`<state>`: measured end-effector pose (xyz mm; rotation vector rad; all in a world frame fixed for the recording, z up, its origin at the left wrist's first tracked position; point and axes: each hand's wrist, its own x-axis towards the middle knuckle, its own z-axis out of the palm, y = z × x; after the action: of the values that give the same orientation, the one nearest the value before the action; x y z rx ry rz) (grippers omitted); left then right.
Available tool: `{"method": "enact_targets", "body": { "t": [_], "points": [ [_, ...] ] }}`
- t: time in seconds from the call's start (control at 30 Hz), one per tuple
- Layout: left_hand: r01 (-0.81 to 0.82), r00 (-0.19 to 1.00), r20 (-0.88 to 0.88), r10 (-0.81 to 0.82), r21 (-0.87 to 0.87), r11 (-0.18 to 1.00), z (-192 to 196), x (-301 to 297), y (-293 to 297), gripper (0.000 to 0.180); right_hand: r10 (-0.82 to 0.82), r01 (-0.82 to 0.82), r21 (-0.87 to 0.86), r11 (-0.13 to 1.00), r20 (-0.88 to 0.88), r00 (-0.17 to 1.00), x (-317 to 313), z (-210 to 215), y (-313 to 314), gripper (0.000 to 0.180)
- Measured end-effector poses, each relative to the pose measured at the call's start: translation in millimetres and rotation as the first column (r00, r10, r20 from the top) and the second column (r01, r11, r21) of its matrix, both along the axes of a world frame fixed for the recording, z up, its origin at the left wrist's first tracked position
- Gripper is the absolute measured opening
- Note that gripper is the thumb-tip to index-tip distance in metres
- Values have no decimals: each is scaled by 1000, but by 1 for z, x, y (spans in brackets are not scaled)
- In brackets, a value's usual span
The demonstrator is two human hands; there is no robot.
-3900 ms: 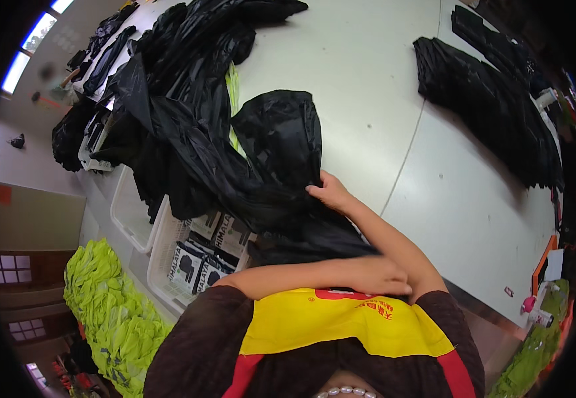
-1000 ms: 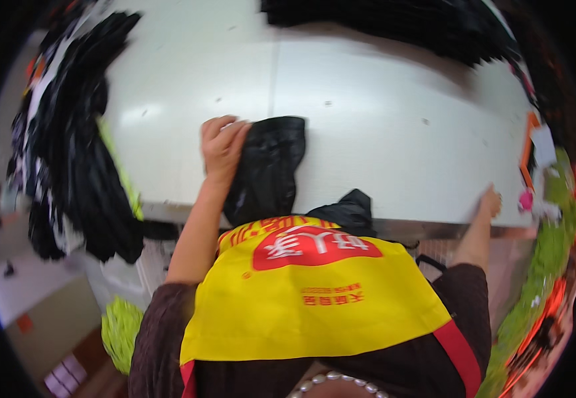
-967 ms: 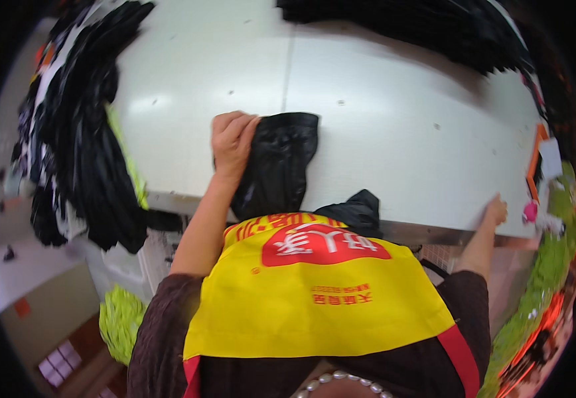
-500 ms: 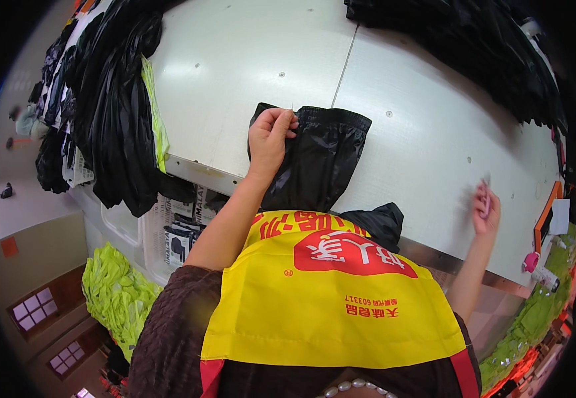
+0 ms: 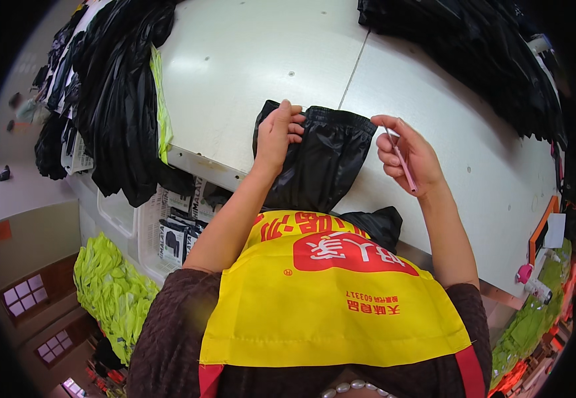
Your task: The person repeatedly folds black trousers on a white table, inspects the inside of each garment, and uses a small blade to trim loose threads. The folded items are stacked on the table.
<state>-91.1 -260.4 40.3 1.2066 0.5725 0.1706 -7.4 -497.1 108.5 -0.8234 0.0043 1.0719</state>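
Note:
A black, shiny garment with a gathered elastic waistband hangs over the table's near edge in front of me. At the left part of its waistband is my left hand, its fingers curled in against the cloth; the fingertips are partly hidden. My right hand holds a small pink-handled cutting tool with a thin metal blade, which looks like thread snips. The right index fingertip and thumb reach the waistband's right corner while the tool rests across the palm and fingers.
Long piles of black garments lie at the far left and far right of the white table. Beneath its left edge stands a white basket with packaged goods, beside yellow-green cloth. A pink object sits at the right edge.
My right hand has swung in from the right with the pink-handled tool to the waistband's right corner. My left hand stays at the waistband, its fingers slightly rearranged.

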Motion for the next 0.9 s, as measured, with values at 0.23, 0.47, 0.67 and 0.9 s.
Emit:
{"method": "enact_targets", "body": {
  "t": [0.23, 0.47, 0.67, 0.9],
  "points": [
    [55, 998, -3, -57, 286, 957, 18, 17, -12, 25, -230, 257, -10, 966, -481, 846, -14, -13, 2, 33],
    [0, 995, 94, -23, 236, 972, 3, 17, -11, 15, 156, -159, -8, 987, -151, 976, -35, -8, -11, 45],
    [-62, 992, 113, 62, 4, 998, 7, 8, -15, 13, 360, 235, -494, 837, 822, 442, -26, -8, 14, 28],
    [-61, 993, 97, 65, -40, 997, 9, 8, -15, 13, 593, 440, -484, 756, 792, -146, -3, -1, 54, 20]
  ]
}}
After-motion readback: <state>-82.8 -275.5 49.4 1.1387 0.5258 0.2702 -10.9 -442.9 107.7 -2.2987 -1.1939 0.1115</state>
